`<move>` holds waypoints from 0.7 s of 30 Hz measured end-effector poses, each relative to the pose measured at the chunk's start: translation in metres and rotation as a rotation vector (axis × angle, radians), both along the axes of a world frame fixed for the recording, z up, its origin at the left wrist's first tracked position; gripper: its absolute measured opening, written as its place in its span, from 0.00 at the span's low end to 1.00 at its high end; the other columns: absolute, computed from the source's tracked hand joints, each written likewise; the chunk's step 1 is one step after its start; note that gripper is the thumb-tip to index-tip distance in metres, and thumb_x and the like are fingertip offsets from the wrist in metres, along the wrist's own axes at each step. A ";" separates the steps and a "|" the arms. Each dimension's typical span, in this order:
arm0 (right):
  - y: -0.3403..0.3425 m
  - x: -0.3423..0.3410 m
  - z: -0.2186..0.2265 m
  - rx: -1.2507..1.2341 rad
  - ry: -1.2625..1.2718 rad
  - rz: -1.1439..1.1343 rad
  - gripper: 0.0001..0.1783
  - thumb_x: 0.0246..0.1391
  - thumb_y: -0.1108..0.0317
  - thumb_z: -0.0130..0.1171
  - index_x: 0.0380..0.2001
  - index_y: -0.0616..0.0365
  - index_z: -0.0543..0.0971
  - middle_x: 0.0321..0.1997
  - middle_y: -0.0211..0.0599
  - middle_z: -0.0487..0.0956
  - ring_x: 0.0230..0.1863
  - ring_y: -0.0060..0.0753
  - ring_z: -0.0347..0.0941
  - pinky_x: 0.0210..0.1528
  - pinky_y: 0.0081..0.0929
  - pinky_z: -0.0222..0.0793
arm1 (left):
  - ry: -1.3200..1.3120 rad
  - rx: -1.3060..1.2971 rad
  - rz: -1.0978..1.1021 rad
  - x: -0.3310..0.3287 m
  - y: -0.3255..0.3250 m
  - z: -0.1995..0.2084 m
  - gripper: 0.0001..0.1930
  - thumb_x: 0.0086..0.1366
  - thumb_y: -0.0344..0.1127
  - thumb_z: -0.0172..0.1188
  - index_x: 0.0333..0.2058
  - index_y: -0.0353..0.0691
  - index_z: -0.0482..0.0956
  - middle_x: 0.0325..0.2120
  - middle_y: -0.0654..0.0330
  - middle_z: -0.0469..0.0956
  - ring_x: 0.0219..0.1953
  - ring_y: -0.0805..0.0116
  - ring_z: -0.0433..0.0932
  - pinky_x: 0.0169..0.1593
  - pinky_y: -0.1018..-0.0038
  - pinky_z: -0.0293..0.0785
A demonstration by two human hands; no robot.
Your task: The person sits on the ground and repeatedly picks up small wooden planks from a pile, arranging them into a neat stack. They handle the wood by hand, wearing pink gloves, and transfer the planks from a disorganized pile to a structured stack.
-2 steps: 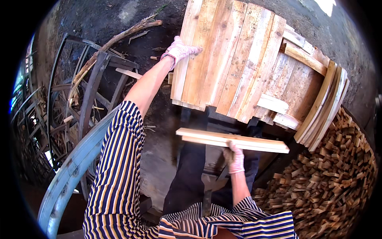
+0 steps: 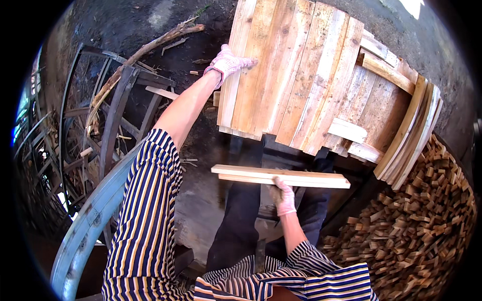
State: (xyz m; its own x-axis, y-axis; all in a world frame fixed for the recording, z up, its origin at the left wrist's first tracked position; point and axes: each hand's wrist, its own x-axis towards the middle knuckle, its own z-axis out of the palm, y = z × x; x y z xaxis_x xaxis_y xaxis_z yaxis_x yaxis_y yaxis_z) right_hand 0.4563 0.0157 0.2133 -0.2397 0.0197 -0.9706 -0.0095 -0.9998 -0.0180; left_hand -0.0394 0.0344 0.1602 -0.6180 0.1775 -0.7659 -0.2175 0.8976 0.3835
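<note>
My left hand, in a pale pinkish work glove, lies on the left side of a panel of wooden boards laid side by side. Its fingers stretch out across the wood and the thumb stands apart. My right hand, gloved the same way, is closed around a pair of thin wooden slats. They are held together nearly level, below the panel's near edge and apart from it. The far side of that grip is hidden behind the palm and the slats.
Curved wooden pieces and short blocks lie at the panel's right. Below them is a big heap of small wood offcuts. On the left stand a blue-grey curved rail, dark frames and a long branch.
My right hand has moved left with the slats, swinging them slightly. The left hand stays on the boards.
</note>
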 end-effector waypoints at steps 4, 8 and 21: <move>-0.048 -0.125 -0.066 -0.079 0.262 -0.213 0.20 0.53 0.78 0.69 0.48 0.65 0.75 0.44 0.35 0.77 0.50 0.40 0.76 0.66 0.54 0.69 | 0.030 0.030 -0.105 0.000 0.028 0.016 0.58 0.41 0.54 0.84 0.62 0.27 0.60 0.58 0.44 0.75 0.60 0.55 0.76 0.62 0.65 0.73; -0.051 -0.157 -0.069 -0.052 0.347 -0.284 0.20 0.57 0.78 0.66 0.51 0.72 0.73 0.53 0.46 0.77 0.57 0.48 0.75 0.70 0.53 0.65 | 0.201 -0.075 -0.181 -0.004 0.014 -0.011 0.51 0.45 0.58 0.82 0.58 0.32 0.62 0.49 0.49 0.80 0.48 0.61 0.81 0.52 0.66 0.79; -0.047 -0.144 -0.017 -0.087 0.081 -0.304 0.22 0.58 0.77 0.66 0.55 0.59 0.73 0.50 0.37 0.78 0.57 0.39 0.74 0.64 0.49 0.71 | 0.070 0.121 -0.029 -0.003 0.018 -0.010 0.49 0.46 0.43 0.84 0.59 0.35 0.58 0.43 0.50 0.81 0.41 0.62 0.83 0.45 0.65 0.83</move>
